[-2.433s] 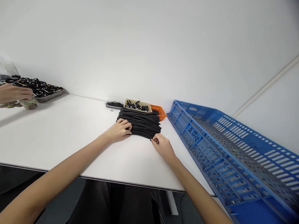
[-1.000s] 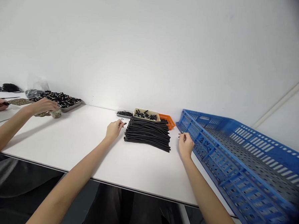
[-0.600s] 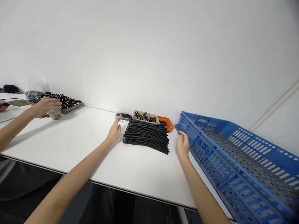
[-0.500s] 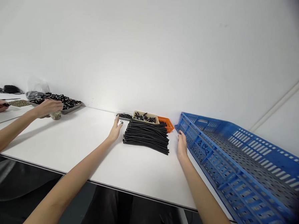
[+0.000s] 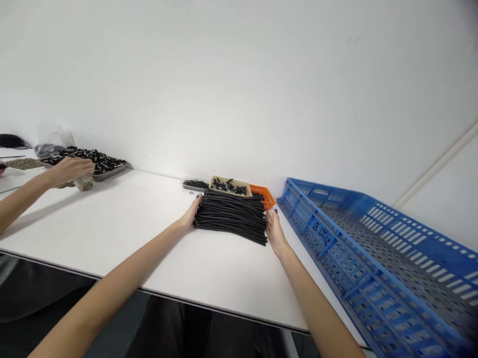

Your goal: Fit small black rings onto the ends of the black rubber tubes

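A pile of black tubes (image 5: 232,217) lies crosswise on the white table in front of me. My left hand (image 5: 189,213) is against the pile's left ends, its fingers stretched out and partly hidden by the tubes. At the right ends stands my right hand (image 5: 274,228), palm turned inward with straight fingers touching or almost touching them. Neither hand wraps round the tubes. Behind the pile are a cream tray (image 5: 212,181) of small dark and metallic parts, an orange basket (image 5: 268,195) and a small grey tray (image 5: 185,186) of black rings.
A large blue crate (image 5: 341,248) stands along the right side. One loose ring (image 5: 191,193) lies near the small tray. At left, a co-worker's hand (image 5: 71,170) is over a small cup (image 5: 85,183), before a metal tray (image 5: 121,168) of black parts.
Both my hands have moved inward, from apart on either side to the two ends of the tube pile. The view has shifted slightly.
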{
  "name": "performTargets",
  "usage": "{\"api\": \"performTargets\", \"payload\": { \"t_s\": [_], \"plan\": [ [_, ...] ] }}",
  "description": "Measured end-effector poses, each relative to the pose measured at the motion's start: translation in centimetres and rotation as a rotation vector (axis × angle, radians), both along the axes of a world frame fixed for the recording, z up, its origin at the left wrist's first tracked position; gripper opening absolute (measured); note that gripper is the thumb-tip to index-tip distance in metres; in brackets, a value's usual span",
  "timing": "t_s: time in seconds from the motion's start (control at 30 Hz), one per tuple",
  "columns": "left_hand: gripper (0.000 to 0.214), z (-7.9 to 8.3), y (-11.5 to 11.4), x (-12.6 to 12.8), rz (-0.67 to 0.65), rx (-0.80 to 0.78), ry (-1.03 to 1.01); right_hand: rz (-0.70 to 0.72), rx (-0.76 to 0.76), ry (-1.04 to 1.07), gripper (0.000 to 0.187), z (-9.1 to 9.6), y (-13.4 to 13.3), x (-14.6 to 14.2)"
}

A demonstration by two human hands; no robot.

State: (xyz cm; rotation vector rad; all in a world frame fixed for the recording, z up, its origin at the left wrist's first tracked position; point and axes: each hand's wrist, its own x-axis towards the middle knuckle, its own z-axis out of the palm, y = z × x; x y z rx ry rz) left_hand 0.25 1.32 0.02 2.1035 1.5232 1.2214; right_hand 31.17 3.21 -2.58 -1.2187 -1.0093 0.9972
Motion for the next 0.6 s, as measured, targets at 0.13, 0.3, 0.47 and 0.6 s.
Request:
{"api": "performTargets", "payload": {
  "t_s": [0.13, 0.3, 0.47, 0.6],
  "plan": [
    [0.064, 1.3, -0.8, 0.6, -0.058, -0.265, -0.257, 0.082, -0.029, 0.132, 0.047, 1.8, -1.8, -1.7],
    [0.059, 1.4, -0.9, 0.7, -0.104, -0.302, -0.321, 0.124, -0.014, 0.175, 0.046, 2.6, -2.6, -2.3],
    [0.051, 0.3, 0.1, 0.5, -0.073, -0.178, -0.173, 0.124, 0.032, 0.124, 0.047, 2.0, -2.3, -2.3],
    [0.052, 0.1, 0.2, 0.5, -0.073, -0.124, -0.148, 0.143, 0.038, 0.112, 0.048, 1.5, -1.8, -2.2]
  ]
}}
